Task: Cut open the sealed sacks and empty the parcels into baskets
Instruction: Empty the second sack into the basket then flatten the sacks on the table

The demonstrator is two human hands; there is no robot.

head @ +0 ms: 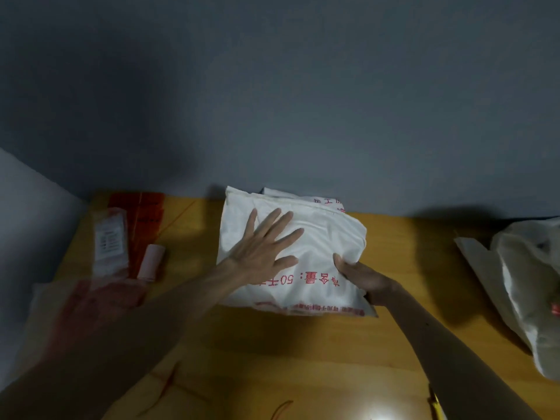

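Observation:
A folded white woven sack (327, 237) with red printed characters lies on the wooden table (303, 353), near the grey wall. My left hand (263, 250) rests flat on top of it, fingers spread. My right hand (360, 277) grips the sack's near right edge, thumb on top. A second folded sack (303, 197) pokes out behind it.
At the left lie a clear packet with a label (109, 241), a small pink roll (150, 262) and red plastic bags (142, 213). A crumpled white sack (527, 286) sits at the right edge. A yellow tool (436, 404) and red strings (166, 386) lie at the near edge.

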